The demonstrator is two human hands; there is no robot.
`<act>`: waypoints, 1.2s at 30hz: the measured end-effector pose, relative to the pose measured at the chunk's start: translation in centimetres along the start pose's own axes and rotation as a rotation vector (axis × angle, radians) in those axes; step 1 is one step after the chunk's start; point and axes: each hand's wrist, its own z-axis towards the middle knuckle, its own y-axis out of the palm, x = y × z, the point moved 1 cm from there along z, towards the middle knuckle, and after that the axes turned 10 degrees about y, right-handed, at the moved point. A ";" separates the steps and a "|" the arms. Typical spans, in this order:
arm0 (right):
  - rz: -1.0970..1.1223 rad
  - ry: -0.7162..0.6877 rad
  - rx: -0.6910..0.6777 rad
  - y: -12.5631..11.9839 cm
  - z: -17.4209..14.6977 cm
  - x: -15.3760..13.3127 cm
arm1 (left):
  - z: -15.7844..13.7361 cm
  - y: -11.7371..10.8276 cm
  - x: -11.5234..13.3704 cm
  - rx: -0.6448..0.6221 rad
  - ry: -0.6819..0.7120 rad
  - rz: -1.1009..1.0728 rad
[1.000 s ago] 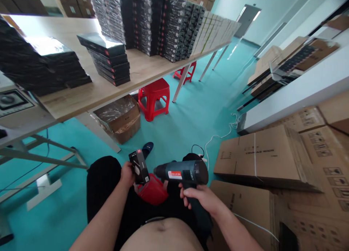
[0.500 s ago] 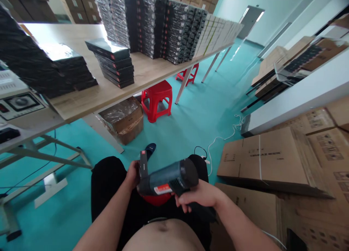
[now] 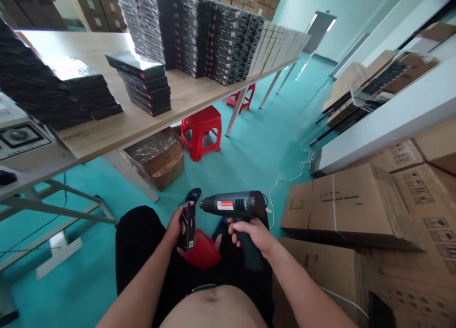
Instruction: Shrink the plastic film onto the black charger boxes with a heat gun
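Note:
My left hand (image 3: 174, 227) grips a small black box (image 3: 187, 226) with a red corner label, held upright over my lap. My right hand (image 3: 251, 233) is wrapped round the handle of a dark heat gun (image 3: 231, 203) with a red and white label. The gun's nozzle points left at the upper part of the box, with a small gap between them. Below the box, between my knees, part of a red stool seat (image 3: 203, 252) shows.
A wooden table (image 3: 185, 90) ahead bears tall stacks of wrapped black boxes (image 3: 192, 38) and a short stack (image 3: 147, 88). Under it are a red stool (image 3: 202, 131) and an open carton (image 3: 162, 159). Large cartons (image 3: 327, 202) stand on my right; a white cable (image 3: 281, 181) crosses the floor.
The heat gun has moved up and right, off the front of the box, and now points at its side more levelly. The box's wide face shows more in my left hand.

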 end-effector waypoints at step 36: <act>0.075 0.070 -0.025 -0.3 -2.8 2.6 | 1.8 -1.4 0.4 0.173 0.103 -0.233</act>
